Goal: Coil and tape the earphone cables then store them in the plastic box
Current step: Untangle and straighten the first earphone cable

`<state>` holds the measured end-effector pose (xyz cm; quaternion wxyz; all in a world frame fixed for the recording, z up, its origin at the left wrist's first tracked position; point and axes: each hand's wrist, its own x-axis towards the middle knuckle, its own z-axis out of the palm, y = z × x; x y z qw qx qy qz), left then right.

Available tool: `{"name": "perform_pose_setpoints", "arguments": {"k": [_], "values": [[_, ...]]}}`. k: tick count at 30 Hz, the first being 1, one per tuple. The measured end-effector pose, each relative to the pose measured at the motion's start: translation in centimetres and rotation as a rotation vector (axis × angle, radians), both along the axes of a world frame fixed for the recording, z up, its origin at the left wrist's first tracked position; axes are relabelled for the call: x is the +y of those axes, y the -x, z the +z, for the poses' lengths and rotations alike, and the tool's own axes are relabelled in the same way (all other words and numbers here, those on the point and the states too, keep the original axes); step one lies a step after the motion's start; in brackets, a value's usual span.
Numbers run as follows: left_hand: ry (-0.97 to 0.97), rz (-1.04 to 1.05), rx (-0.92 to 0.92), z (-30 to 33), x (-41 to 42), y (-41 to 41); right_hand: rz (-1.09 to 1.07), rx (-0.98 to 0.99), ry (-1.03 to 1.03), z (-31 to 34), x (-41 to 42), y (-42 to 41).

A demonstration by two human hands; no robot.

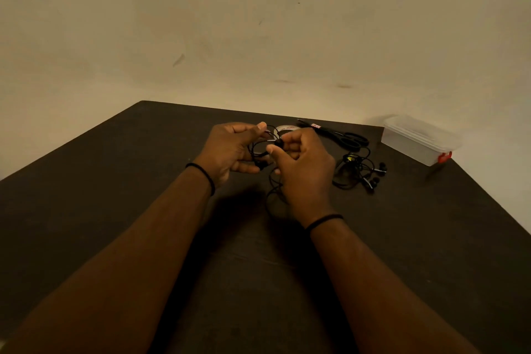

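My left hand (pixel 230 149) holds loops of a black earphone cable (pixel 258 148) above the dark table, thumb and fingers curled round the coil. My right hand (pixel 301 164) pinches an earbud of the same cable between thumb and forefinger, close beside the left hand. A loose length of that cable hangs down to the table under my right wrist. Another tangle of black earphones (pixel 359 171) lies on the table to the right. A roll of clear tape (pixel 287 129) sits just behind my hands, partly hidden. The clear plastic box (pixel 416 139) with a red latch stands at the far right.
Black-handled scissors (pixel 342 136) lie behind the loose earphones, between the tape and the box. The dark table (pixel 143 210) ends at a beige wall at the back, and its right edge runs diagonally past the box.
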<state>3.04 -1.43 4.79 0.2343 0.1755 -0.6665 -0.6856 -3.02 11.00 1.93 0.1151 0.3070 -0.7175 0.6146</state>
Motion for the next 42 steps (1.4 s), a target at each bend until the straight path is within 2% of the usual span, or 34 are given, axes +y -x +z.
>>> {"name": "perform_pose_setpoints", "arguments": {"k": [3, 7, 10, 15, 18, 21, 23, 26, 28, 31, 34, 36, 38, 40, 42], "values": [[0.015, 0.032, 0.004, 0.1, 0.1, 0.2, -0.033, 0.097, -0.032, -0.2, 0.1, 0.3], [0.019, 0.021, -0.008, -0.2, 0.1, 0.3, -0.078, 0.334, -0.095, -0.7, -0.1, 0.7], [-0.018, 0.0, -0.007, -0.1, 0.2, 0.3, -0.071, 0.386, -0.101, -0.7, -0.3, 0.9], [-0.075, 0.001, -0.004, -0.1, 0.0, 0.5, -0.165, 0.587, -0.291, -0.9, -0.6, 1.7], [-0.091, 0.035, -0.021, -0.3, -0.4, 0.5, -0.198, 0.614, -0.477, -0.7, -0.3, 1.9], [-0.043, 0.088, -0.039, -0.4, -0.7, 0.5, -0.166, 0.541, -0.622, -0.3, 0.0, 1.7], [0.057, 0.143, 0.024, -0.6, -0.8, 0.6, -0.121, 0.471, -0.567, -0.2, 0.2, 1.5], [0.166, 0.172, 0.176, -0.6, -0.7, 0.6, -0.016, 0.198, -0.296, -0.6, 0.3, 1.0], [0.211, 0.187, 0.227, -0.4, -0.7, 0.6, -0.057, 0.078, -0.12, -0.7, 0.3, 0.9], [0.33, 0.261, 0.224, -0.6, -1.1, 0.7, -0.152, 0.03, 0.079, 0.0, 0.7, 1.2], [0.353, 0.271, 0.193, -1.1, -1.5, 0.6, -0.245, 0.129, 0.127, 0.6, 1.3, 1.5], [0.263, 0.336, 0.157, -1.2, -1.9, 0.8, -0.311, 0.132, 0.133, 0.6, 1.4, 1.6], [-0.044, 0.363, 0.138, -0.9, -2.2, 0.7, -0.372, 0.086, 0.138, 0.6, 1.5, 1.7], [-0.371, 0.295, 0.144, -0.6, -2.7, 0.4, -0.362, 0.014, 0.133, 0.6, 1.7, 2.0], [-0.538, 0.208, 0.157, -0.5, -3.1, 0.1, -0.295, -0.076, 0.07, 0.5, 1.8, 2.1]]}}
